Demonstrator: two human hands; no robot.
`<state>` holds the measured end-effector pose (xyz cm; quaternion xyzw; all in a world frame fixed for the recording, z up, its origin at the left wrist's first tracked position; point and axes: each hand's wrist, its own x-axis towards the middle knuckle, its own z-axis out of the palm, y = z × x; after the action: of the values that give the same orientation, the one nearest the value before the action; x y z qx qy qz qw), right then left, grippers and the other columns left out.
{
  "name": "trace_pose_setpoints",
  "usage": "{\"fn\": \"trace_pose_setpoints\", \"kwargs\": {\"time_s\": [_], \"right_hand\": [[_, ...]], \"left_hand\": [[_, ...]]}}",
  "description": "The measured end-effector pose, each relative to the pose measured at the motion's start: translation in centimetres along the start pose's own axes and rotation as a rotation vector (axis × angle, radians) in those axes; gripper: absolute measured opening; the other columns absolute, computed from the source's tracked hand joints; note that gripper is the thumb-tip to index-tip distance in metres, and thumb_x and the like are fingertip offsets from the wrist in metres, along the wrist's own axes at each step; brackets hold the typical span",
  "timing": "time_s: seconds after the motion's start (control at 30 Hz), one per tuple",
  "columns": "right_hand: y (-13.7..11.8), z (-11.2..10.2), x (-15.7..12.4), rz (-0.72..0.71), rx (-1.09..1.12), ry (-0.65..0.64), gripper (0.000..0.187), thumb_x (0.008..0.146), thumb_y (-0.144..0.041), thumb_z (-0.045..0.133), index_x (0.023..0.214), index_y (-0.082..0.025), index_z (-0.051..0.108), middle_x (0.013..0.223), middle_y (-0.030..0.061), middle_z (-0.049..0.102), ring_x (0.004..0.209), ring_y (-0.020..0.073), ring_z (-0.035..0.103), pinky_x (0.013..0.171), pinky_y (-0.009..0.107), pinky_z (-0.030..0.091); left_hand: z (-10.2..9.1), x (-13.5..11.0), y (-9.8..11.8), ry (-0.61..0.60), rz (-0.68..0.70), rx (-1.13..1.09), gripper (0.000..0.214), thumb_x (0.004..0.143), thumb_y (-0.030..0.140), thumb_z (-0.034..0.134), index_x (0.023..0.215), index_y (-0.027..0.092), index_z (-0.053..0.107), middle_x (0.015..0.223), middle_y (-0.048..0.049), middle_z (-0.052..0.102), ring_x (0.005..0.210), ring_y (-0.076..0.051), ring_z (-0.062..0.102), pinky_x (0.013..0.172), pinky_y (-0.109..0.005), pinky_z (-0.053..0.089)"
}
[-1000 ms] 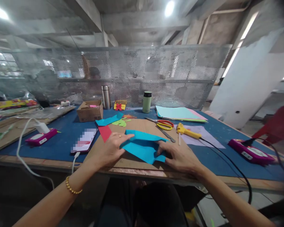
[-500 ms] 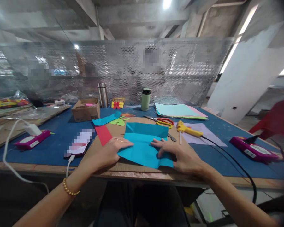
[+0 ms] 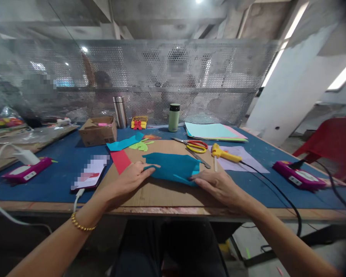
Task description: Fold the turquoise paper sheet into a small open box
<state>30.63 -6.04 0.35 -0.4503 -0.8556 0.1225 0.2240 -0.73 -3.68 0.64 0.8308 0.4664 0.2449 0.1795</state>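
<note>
A creased sheet of blue paper (image 3: 173, 166) is tilted up from the brown board (image 3: 161, 196) in front of me, its near face in shade. My left hand (image 3: 135, 175) grips its left end between thumb and fingers. At the right end, my right hand (image 3: 216, 184) pinches the lower corner. Just beyond the paper lie scissors (image 3: 197, 146) with red and yellow handles and a grey blade (image 3: 202, 159). A yellow glue gun (image 3: 226, 154) rests on lilac paper to the right. Red paper (image 3: 120, 161), a blue strip (image 3: 125, 142) and green cut pieces (image 3: 141, 145) are at the board's far left.
A phone (image 3: 90, 173) on a white cable and a purple power strip (image 3: 27, 171) lie left; another purple strip (image 3: 298, 176) sits right, near the glue gun's black cord. Behind stand a cardboard box (image 3: 98, 132), steel flask (image 3: 120, 113), green bottle (image 3: 174, 118) and coloured sheets (image 3: 213, 130).
The blue paper lay fairly flat under both hands; now its near edge is lifted and the sheet tilts up, held at both ends. The view has shifted slightly.
</note>
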Motion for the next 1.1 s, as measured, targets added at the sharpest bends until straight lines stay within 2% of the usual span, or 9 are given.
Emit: {"fn": "trace_pose_setpoints", "kwargs": {"time_s": [0.1, 0.17, 0.33, 0.5, 0.6, 0.67, 0.77, 0.9, 1.1], "right_hand": [[0.8, 0.3, 1.2, 0.139, -0.033, 0.105, 0.051, 0.098, -0.056, 0.041, 0.072, -0.022, 0.069, 0.062, -0.0014, 0.064, 0.065, 0.0183, 0.062, 0.063, 0.029, 0.047], [1.0, 0.7, 1.7, 0.183, -0.092, 0.156, 0.053, 0.098, -0.058, 0.039, 0.070, -0.022, 0.066, 0.058, -0.0015, 0.059, 0.062, 0.0174, 0.058, 0.059, 0.027, 0.042], [0.0, 1.4, 2.1, 0.262, -0.355, 0.126, 0.042, 0.098, -0.055, 0.041, 0.084, -0.024, 0.066, 0.077, 0.0050, 0.069, 0.072, 0.0213, 0.062, 0.061, 0.029, 0.039], [-1.1, 1.5, 2.6, 0.302, -0.507, 0.014, 0.036, 0.100, -0.047, 0.040, 0.090, -0.022, 0.065, 0.087, 0.0101, 0.072, 0.077, 0.0247, 0.067, 0.062, 0.032, 0.039], [-0.9, 1.1, 2.8, 0.286, -0.482, -0.026, 0.033, 0.099, -0.048, 0.042, 0.098, -0.023, 0.063, 0.089, 0.0080, 0.072, 0.081, 0.0257, 0.068, 0.064, 0.032, 0.041], [-0.6, 0.9, 2.9, 0.263, -0.450, -0.024, 0.031, 0.099, -0.047, 0.044, 0.112, -0.024, 0.060, 0.096, 0.0073, 0.072, 0.085, 0.0257, 0.068, 0.067, 0.032, 0.043], [-0.3, 0.7, 2.8, 0.216, -0.449, -0.019, 0.035, 0.099, -0.045, 0.045, 0.125, -0.024, 0.056, 0.104, 0.0094, 0.071, 0.090, 0.0267, 0.069, 0.070, 0.033, 0.045], [-0.2, 0.8, 2.7, 0.206, -0.469, -0.037, 0.036, 0.099, -0.046, 0.043, 0.123, -0.025, 0.060, 0.103, 0.0100, 0.072, 0.092, 0.0281, 0.069, 0.071, 0.034, 0.046], [-0.1, 1.1, 2.5, 0.210, -0.466, -0.018, 0.037, 0.100, -0.047, 0.042, 0.125, -0.026, 0.059, 0.102, 0.0096, 0.073, 0.093, 0.0290, 0.070, 0.071, 0.035, 0.047]], "left_hand": [[1.2, 1.1, -0.4, 0.146, -0.128, 0.029, 0.036, 0.094, 0.042, 0.046, 0.090, 0.020, 0.073, 0.096, -0.0078, 0.072, 0.092, -0.025, 0.064, 0.083, -0.036, 0.048], [1.8, 1.6, -0.7, 0.191, -0.173, 0.018, 0.026, 0.088, 0.037, 0.053, 0.090, 0.019, 0.072, 0.098, -0.0073, 0.072, 0.094, -0.026, 0.064, 0.082, -0.035, 0.047], [2.2, 1.5, -1.1, 0.182, -0.285, 0.051, 0.033, 0.085, 0.034, 0.055, 0.111, 0.019, 0.068, 0.097, -0.0065, 0.072, 0.092, -0.026, 0.065, 0.078, -0.035, 0.047], [2.2, 1.6, -1.5, 0.139, -0.254, 0.110, 0.031, 0.088, 0.026, 0.045, 0.103, 0.020, 0.071, 0.108, -0.0083, 0.073, 0.103, -0.028, 0.065, 0.089, -0.039, 0.047], [2.1, 2.0, -1.9, 0.106, -0.203, 0.098, 0.043, 0.086, 0.024, 0.046, 0.124, 0.022, 0.066, 0.126, -0.0086, 0.067, 0.118, -0.029, 0.060, 0.099, -0.041, 0.044], [1.9, 2.1, -1.8, 0.075, -0.170, 0.119, 0.052, 0.087, 0.025, 0.048, 0.138, 0.025, 0.058, 0.131, -0.0106, 0.065, 0.120, -0.030, 0.058, 0.099, -0.042, 0.044], [1.9, 1.8, -1.3, 0.076, -0.156, 0.233, 0.052, 0.087, 0.028, 0.048, 0.138, 0.025, 0.059, 0.120, -0.0146, 0.068, 0.108, -0.033, 0.063, 0.090, -0.045, 0.047], [2.3, 1.4, -0.3, 0.101, -0.150, 0.393, 0.046, 0.090, 0.021, 0.040, 0.125, 0.023, 0.069, 0.099, -0.0146, 0.071, 0.095, -0.031, 0.063, 0.083, -0.043, 0.046], [2.7, 1.5, -0.2, 0.093, -0.178, 0.498, 0.049, 0.091, 0.019, 0.038, 0.134, 0.021, 0.062, 0.095, -0.0142, 0.069, 0.093, -0.030, 0.061, 0.078, -0.040, 0.042]]}}
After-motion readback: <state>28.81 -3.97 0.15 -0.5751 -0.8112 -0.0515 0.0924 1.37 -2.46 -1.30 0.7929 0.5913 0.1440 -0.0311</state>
